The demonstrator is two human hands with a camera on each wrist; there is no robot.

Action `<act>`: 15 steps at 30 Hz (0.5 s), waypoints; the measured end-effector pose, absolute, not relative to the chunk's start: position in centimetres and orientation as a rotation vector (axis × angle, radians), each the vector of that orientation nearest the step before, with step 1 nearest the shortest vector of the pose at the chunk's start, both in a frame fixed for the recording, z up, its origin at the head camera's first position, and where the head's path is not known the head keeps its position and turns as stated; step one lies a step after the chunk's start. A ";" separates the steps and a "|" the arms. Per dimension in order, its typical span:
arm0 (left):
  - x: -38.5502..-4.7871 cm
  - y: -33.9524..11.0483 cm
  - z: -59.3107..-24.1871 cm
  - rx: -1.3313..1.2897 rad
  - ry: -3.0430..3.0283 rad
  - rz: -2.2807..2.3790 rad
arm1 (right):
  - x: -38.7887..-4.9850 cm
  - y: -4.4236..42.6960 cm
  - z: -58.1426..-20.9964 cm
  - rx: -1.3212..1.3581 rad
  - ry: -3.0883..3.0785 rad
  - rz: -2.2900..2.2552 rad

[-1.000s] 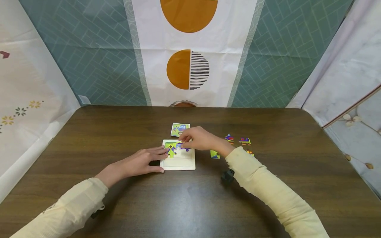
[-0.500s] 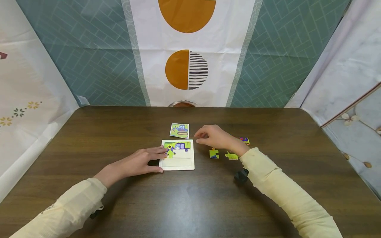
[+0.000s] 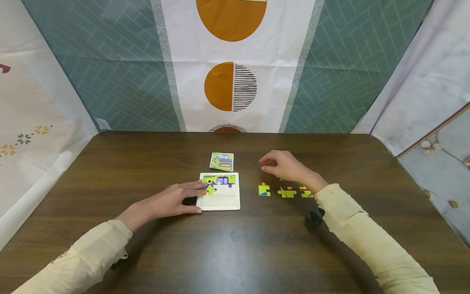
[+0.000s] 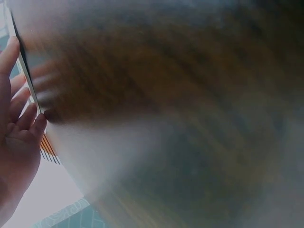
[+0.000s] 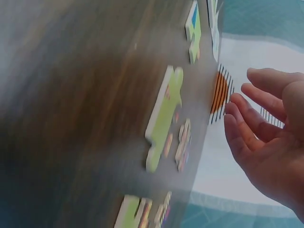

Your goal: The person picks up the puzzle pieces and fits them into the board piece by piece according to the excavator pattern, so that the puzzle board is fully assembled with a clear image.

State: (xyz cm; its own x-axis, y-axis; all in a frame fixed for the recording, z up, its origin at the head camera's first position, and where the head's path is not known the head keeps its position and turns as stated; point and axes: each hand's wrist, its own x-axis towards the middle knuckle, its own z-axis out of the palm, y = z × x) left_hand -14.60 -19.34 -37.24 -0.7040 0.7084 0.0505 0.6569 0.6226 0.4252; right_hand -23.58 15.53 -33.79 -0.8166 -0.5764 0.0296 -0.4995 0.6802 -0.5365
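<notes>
My left hand point(image 3: 176, 199) rests with extended fingers on the left edge of a white puzzle tray point(image 3: 220, 202). Joined jigsaw pieces point(image 3: 227, 180), showing part of a purple-and-green vehicle, fill the tray's upper part. Off to the right, my right hand point(image 3: 284, 165) hovers above loose jigsaw pieces, fingers relaxed and holding nothing. Below that hand lie a green corner piece point(image 3: 264, 190), a long green piece point(image 3: 287, 192) and another green piece point(image 3: 306, 192). The right wrist view also shows a smaller piece point(image 5: 184, 145) behind the long one.
Behind the tray lies a picture card point(image 3: 222, 161) of the vehicle. All this is on a dark wooden table point(image 3: 235, 249), with patterned cloth point(image 3: 312, 81) hanging at its back edge. In the head view, my right hand and forearm hide some loose pieces.
My right hand has left the tray's upper right, where it touched a piece, and moved right over the loose pieces. That piece stays in the tray. The left hand keeps its place.
</notes>
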 end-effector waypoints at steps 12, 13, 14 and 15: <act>-14.5 -19.2 -37.1 1.104 2.714 0.638 | -23.8 19.0 -33.9 -0.764 2.785 -0.770; -14.5 -19.2 -37.1 1.103 2.714 0.638 | -23.8 19.3 -34.0 -0.757 2.785 -0.770; -14.5 -19.2 -37.1 1.101 2.715 0.638 | -23.8 19.5 -34.1 -0.749 2.784 -0.771; -14.5 -19.2 -37.1 1.099 2.715 0.638 | -23.8 19.7 -34.1 -0.747 2.788 -0.770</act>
State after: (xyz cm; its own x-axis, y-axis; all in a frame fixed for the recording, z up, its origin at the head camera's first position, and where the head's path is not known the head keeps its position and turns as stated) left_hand -14.50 -19.16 -37.10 -0.7220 0.6914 0.0255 0.6303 0.6421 0.4363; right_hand -23.83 19.72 -34.12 -0.8639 -0.5035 -0.0158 -0.4240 0.7438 -0.5167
